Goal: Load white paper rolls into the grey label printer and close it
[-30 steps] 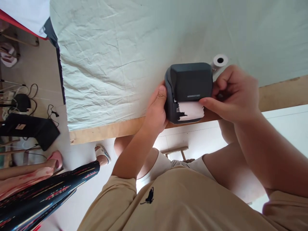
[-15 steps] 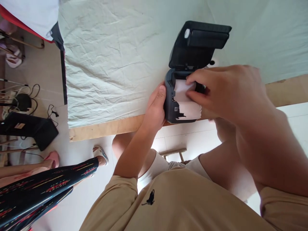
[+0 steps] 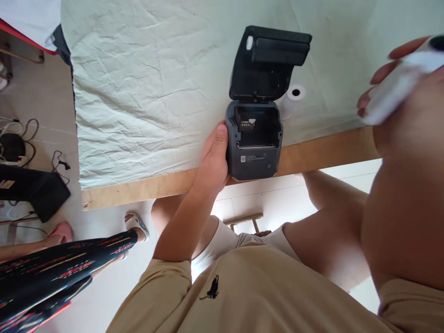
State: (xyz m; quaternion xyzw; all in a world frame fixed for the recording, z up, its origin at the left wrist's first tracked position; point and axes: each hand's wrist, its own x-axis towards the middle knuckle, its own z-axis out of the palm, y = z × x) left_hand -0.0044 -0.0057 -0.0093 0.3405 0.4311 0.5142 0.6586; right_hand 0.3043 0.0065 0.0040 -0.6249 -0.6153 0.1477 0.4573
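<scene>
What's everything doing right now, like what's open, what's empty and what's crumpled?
Printer: held by its side; can't tell if it's switched on.
Lid: flipped open.
Paper compartment: no roll inside.
Left hand: closed around the printer's side.
Right hand: holding a roll, blurry.
Held paper roll: off the cloth, blurry.
Other paper roll: on the cloth.
Cloth: wrinkled.
</scene>
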